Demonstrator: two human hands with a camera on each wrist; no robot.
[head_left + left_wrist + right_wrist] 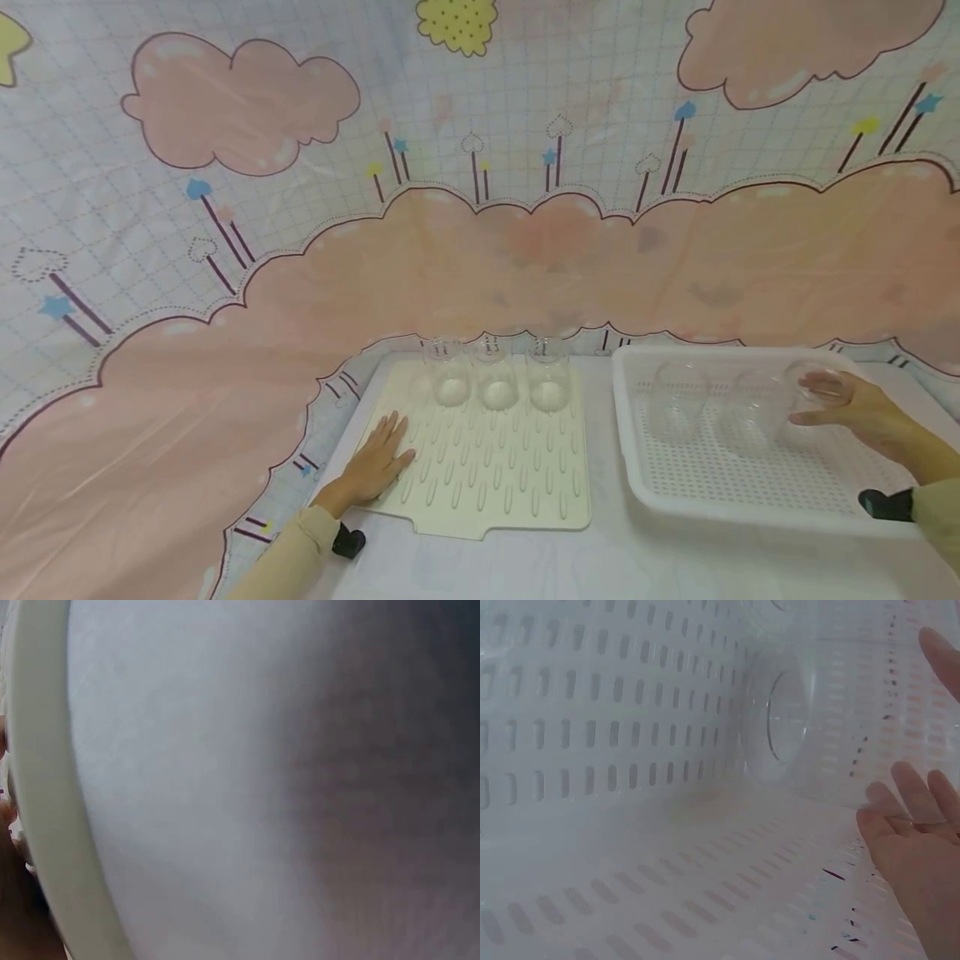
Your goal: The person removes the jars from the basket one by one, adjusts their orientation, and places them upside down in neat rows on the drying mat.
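My left hand [375, 462] lies flat on the left edge of a cream ridged draining board [517, 508], fingers spread and nearly straight. Along the back of that board stand three clear glasses, a left one [452, 388], a middle one [497, 390] and a right one [549, 392]. At the right, my right hand [862, 408] grips a clear glass [798, 375] inside a white perforated basket [750, 512]. The right wrist view has the held glass [761, 742] near the basket wall, the fingers [915, 791] and thumb around it. Two more clear glasses, one left [678, 417] and one nearer [750, 425], are in the basket.
Under everything is a white tabletop [607, 558]. A patterned cloth [480, 267] with clouds hangs behind the board and basket. The left wrist view shows mostly the board's rim [45, 772] beside white surface.
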